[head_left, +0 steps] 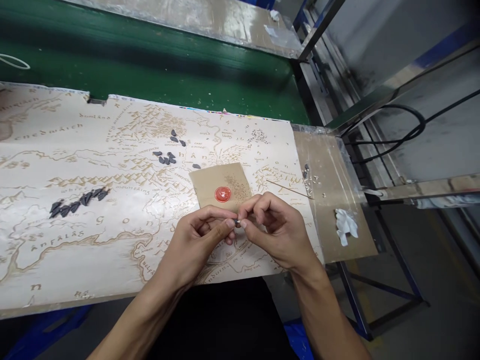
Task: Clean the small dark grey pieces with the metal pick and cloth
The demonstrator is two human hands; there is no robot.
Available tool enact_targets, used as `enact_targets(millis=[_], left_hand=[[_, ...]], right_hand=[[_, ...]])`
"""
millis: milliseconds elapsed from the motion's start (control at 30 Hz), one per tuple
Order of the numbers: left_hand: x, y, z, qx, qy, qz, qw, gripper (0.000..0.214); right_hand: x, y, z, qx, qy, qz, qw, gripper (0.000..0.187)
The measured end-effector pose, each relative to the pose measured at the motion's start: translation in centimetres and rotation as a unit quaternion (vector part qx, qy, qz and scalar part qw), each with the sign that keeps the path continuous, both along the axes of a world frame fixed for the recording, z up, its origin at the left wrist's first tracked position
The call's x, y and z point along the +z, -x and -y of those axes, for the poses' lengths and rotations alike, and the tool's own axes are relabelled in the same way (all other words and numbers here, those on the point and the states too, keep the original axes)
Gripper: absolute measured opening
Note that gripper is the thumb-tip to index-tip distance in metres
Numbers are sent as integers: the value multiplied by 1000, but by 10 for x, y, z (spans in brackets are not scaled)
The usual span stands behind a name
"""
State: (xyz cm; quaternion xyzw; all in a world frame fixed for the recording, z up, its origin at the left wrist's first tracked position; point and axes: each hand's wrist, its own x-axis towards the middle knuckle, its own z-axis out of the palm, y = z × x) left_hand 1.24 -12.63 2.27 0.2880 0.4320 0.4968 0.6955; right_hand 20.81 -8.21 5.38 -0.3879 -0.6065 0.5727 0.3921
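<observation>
Above the near edge of a map-printed sheet, my left hand (200, 242) pinches a small dark piece (236, 221) between thumb and forefinger. My right hand (277, 227) meets it there, thumb and forefinger closed at a tiny pale bit that touches or nearly touches the dark piece. The fingertips hide most of both. Just beyond my fingers lies a brown square card (208, 177) with a round red blob (222, 194) like sealing wax and scattered brown specks. One dark grey piece (196, 166) rests by the card's far left corner.
Dark grey pieces lie in a row (79, 201) at left and in a loose group (165, 158) farther back. Tiny bits (258, 136) are scattered at back right. A thin stick (287, 188) and crumpled white tissue (345, 226) lie right. Beyond the map (75, 165) runs a green belt (150, 65).
</observation>
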Motion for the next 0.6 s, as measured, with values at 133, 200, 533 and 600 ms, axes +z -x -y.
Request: enact_targets(millis=[133, 200, 533, 600], left_hand=[[-3, -4, 2, -3, 11, 15, 1000, 19], [-3, -5, 2, -5, 15, 21, 1000, 19], [0, -9, 2, 18, 52, 21, 998, 20], [2, -9, 3, 32, 57, 31, 997, 19]], right_hand=[[-3, -6, 2, -11, -11, 5, 1000, 36], [-3, -7, 3, -11, -12, 5, 1000, 36], [-15, -87, -1, -227, -77, 125, 963, 14], [-31, -137, -3, -418, -136, 257, 861, 13]])
